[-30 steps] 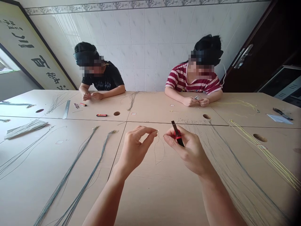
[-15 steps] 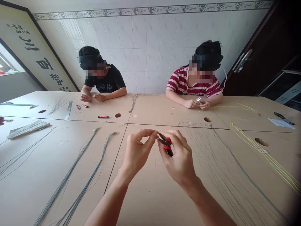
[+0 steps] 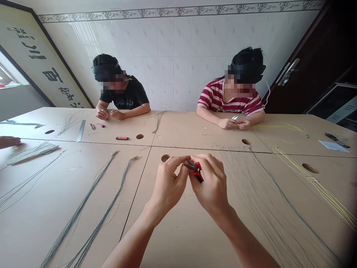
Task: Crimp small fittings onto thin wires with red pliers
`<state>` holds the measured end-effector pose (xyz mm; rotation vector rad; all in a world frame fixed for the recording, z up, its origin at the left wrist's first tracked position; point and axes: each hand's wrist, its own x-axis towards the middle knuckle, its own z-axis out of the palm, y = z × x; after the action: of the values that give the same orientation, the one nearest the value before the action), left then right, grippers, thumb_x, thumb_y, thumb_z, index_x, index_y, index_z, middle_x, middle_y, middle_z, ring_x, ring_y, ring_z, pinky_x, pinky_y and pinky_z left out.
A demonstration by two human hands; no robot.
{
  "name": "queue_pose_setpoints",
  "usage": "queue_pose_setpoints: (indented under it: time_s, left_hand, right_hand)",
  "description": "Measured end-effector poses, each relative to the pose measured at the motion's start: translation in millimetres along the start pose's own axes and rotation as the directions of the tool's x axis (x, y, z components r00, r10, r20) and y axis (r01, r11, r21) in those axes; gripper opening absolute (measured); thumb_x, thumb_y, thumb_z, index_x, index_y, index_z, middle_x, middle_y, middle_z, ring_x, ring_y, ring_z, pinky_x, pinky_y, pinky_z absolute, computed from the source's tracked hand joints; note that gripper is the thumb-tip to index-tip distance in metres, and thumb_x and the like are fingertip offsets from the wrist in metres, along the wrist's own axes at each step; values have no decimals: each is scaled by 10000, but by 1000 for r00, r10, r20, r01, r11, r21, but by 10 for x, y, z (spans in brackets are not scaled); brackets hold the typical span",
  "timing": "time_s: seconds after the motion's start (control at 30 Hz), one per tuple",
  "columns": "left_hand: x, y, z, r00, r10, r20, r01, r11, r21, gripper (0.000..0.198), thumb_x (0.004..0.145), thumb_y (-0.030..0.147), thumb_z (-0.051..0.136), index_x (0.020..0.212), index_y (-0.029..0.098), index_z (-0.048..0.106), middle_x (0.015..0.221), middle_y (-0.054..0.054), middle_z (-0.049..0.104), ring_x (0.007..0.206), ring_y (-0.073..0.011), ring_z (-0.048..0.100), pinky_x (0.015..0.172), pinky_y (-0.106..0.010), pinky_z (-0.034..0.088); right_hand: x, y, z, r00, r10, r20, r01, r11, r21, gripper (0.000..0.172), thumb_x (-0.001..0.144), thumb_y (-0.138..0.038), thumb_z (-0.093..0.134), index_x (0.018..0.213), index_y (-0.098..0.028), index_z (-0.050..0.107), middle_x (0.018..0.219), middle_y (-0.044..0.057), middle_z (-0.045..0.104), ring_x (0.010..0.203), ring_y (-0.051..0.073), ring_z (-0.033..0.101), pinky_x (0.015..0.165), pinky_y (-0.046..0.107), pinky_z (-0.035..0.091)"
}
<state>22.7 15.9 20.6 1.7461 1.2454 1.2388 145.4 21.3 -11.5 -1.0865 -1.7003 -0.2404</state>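
My left hand (image 3: 167, 184) is closed in a pinch on the end of a thin wire (image 3: 186, 193) that loops down between my hands. My right hand (image 3: 212, 184) grips small red-handled pliers (image 3: 195, 169), their dark jaws pointing left at the pinched wire end. Both hands are pressed together above the beige table (image 3: 178, 230), just in front of a round hole (image 3: 165, 158) in it.
Long grey wire bundles (image 3: 97, 208) lie to my left and more wires (image 3: 279, 201) to my right, with yellow ones (image 3: 320, 186) at the far right. Two people sit opposite, working with their hands. Another person's hand (image 3: 8, 141) rests at the left edge. A ruler (image 3: 80, 130) lies far left.
My right hand swung the pliers from upright to point left and moved against my left hand. Another person's hand came in at the left edge.
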Motion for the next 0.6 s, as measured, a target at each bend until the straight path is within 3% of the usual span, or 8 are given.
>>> queue_pose_setpoints:
  time_s: [0.13, 0.27, 0.47, 0.6]
  left_hand:
    - [-2, 2, -5, 1000, 1, 2, -1, 1000, 2, 247, 893, 174, 484, 872, 225, 725, 972, -20, 737, 879, -165, 627, 544, -214, 449]
    - [10, -14, -39, 1000, -5, -26, 6, 999, 40, 248, 903, 233, 493, 959, 218, 734, 905, -38, 735, 818, -173, 615, 447, -209, 387]
    - [10, 28, -68, 999, -39, 8, 38, 998, 41, 241, 910, 275, 502, 929, 219, 735, 904, -45, 736, 830, -179, 633, 461, -212, 394]
    - [26, 43, -102, 996, -88, -16, 89, 994, 69, 247, 890, 286, 523, 720, 196, 679, 791, -40, 720, 814, -185, 641, 460, -214, 382]
  right_hand:
    - [40, 71, -15, 1000, -23, 17, 22, 998, 60, 186, 823, -41, 555, 911, -204, 572, 830, 24, 637, 756, 170, 588, 757, 329, 437]
    - [77, 116, -40, 999, -29, 41, 21, 984, 178, 180, 829, -35, 554, 879, -207, 570, 831, 17, 631, 763, 161, 586, 747, 318, 443]
    - [117, 107, -80, 977, 168, 135, -204, 924, 324, 121, 905, -147, 536, 806, -214, 556, 790, 13, 599, 719, 143, 550, 673, 282, 454]
    - [136, 97, -98, 960, 223, 171, -270, 901, 339, 127, 923, -220, 532, 800, -213, 563, 759, 0, 576, 674, 130, 518, 637, 263, 440]
